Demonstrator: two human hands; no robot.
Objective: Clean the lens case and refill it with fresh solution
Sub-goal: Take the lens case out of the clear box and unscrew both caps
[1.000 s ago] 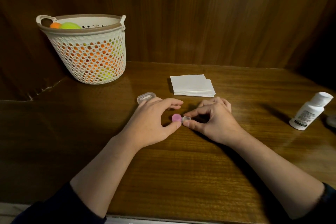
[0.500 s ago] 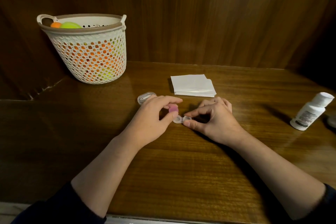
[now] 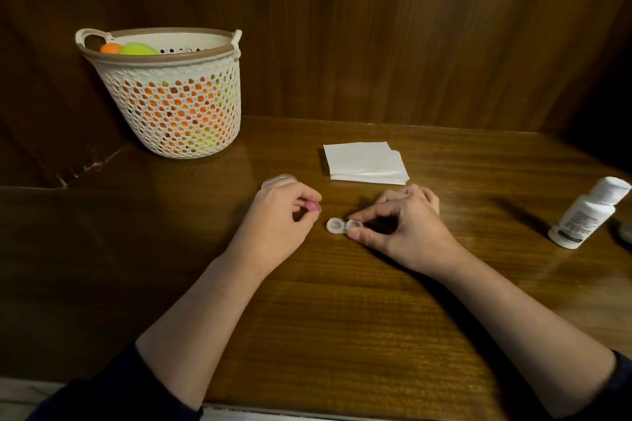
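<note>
A small clear lens case (image 3: 337, 226) lies on the wooden table, its left well uncovered. My right hand (image 3: 403, 222) pinches the case's right well between thumb and forefinger. My left hand (image 3: 277, 219) sits a little to the left of the case and pinches a pink cap (image 3: 313, 206) at its fingertips, lifted off the case. A white solution bottle (image 3: 588, 217) with a white cap stands tilted at the right edge. A stack of folded white tissues (image 3: 364, 162) lies behind my hands.
A clear oval lid or container (image 3: 277, 179) peeks out behind my left hand. A cream perforated basket (image 3: 171, 102) with orange and green balls stands at the back left. Wooden walls close off the back and the left side. A dark object (image 3: 624, 231) lies by the bottle.
My left hand has lifted the pink cap off the case's left well and drawn it away to the left. My right hand has stayed on the case.
</note>
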